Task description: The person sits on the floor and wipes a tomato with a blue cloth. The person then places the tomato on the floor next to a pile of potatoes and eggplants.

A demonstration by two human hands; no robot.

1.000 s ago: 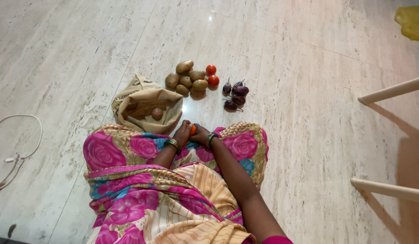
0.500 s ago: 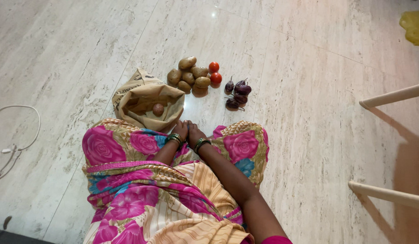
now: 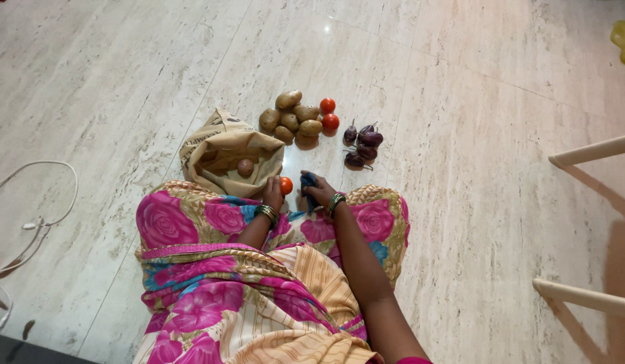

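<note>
Marble floor [image 3: 157, 81], pale and veined, fills the view, with the person seated on it in a flowered pink and cream garment [image 3: 211, 283] spread across the lap and knees. Two light wooden legs [image 3: 589, 152] of some furniture cross the right edge, and a white cable [image 3: 42, 202] loops along the left edge. Just ahead of the left knee lies a crumpled brown paper bag [image 3: 224, 152], open toward the person, with one potato [image 3: 245, 167] showing inside it. Beyond the bag sits a heap of potatoes [image 3: 292, 120], two red tomatoes [image 3: 328, 114] just beside the heap, and a cluster of small purple eggplants [image 3: 363, 145] near them on the right. The left hand [image 3: 272, 193], wrist ringed with bangles, reaches toward the bag's mouth; a tomato [image 3: 286, 185] sits at its fingertips on the side nearer the other hand, and the fingers seem curled against it, though a firm grip cannot be told from this distance. The right hand [image 3: 320, 191], also bangled, lies just beside it with the fingers closed on a small dark blue thing [image 3: 308, 182], too small to tell what it is. The tomato lies between the two hands, touching the left one and apart from the right.
</note>
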